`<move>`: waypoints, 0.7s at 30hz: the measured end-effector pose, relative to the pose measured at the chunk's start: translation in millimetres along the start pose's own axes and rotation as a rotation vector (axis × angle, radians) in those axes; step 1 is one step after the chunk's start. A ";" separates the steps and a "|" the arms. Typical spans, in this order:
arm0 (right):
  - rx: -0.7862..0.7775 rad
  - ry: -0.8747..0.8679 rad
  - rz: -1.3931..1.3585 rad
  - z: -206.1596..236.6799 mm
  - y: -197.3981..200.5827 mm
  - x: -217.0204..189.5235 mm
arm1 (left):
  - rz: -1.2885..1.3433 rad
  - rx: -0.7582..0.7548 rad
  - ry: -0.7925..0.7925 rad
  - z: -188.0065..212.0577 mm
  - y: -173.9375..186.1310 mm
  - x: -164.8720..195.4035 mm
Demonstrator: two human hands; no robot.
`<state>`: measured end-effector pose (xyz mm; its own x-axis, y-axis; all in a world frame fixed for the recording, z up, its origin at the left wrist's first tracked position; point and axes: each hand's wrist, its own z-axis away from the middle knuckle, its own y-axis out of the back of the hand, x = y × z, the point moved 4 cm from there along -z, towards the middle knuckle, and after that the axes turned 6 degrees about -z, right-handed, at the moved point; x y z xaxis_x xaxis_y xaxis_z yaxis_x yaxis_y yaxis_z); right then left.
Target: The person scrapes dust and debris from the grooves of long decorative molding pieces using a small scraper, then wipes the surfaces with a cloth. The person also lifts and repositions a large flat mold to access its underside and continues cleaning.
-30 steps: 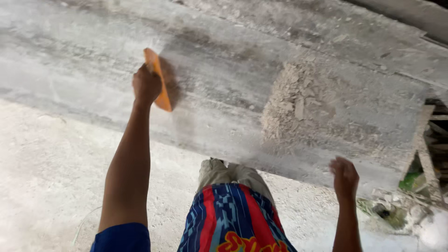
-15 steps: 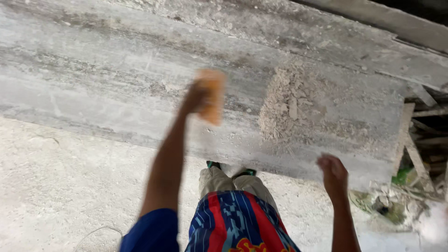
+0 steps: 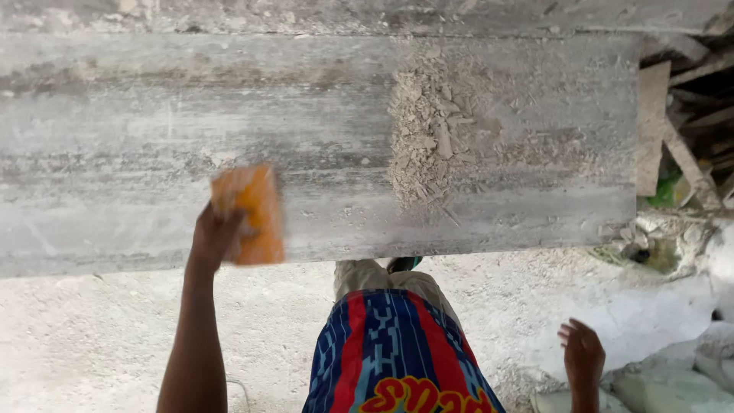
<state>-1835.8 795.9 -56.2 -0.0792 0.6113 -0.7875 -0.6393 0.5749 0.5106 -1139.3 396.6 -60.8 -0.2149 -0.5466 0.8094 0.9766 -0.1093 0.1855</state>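
Note:
My left hand (image 3: 212, 237) grips an orange flat scraper-like tool (image 3: 251, 214) and holds it against the near part of a long grey dusty slab (image 3: 138, 130). A heap of pale crumbled scrapings (image 3: 436, 130) lies on the slab to the right of the tool. My right hand (image 3: 582, 352) hangs free at my side below the slab's edge, fingers apart, holding nothing. My own front, in blue and red patterned cloth (image 3: 397, 352), stands just before the slab.
Pale dusty ground (image 3: 92, 336) spreads below the slab. Broken boards and rubble (image 3: 680, 138) crowd the right end, with pale stone chunks (image 3: 673, 375) at the lower right.
My left hand with the orange tool has swept right across the slab, then come back leftward and nearer the front edge. My right hand has dropped lower.

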 end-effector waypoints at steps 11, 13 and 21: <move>-0.333 0.336 0.282 -23.8 -86.2 -106.1 | -0.476 -0.282 -0.438 22.1 -551.2 53.6; -0.300 0.249 0.299 -25.9 -69.2 -119.9 | -0.669 -0.298 -0.652 40.3 -566.2 97.1; -0.047 -0.002 0.074 0.7 1.9 -5.4 | -1.643 -0.951 -1.097 34.9 -467.9 106.2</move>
<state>-1836.1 794.0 -50.7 -0.1266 0.6523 -0.7473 -0.6666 0.5020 0.5511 -1619.4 418.6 -42.1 -0.2102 0.9494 0.2334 -0.3894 -0.3002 0.8708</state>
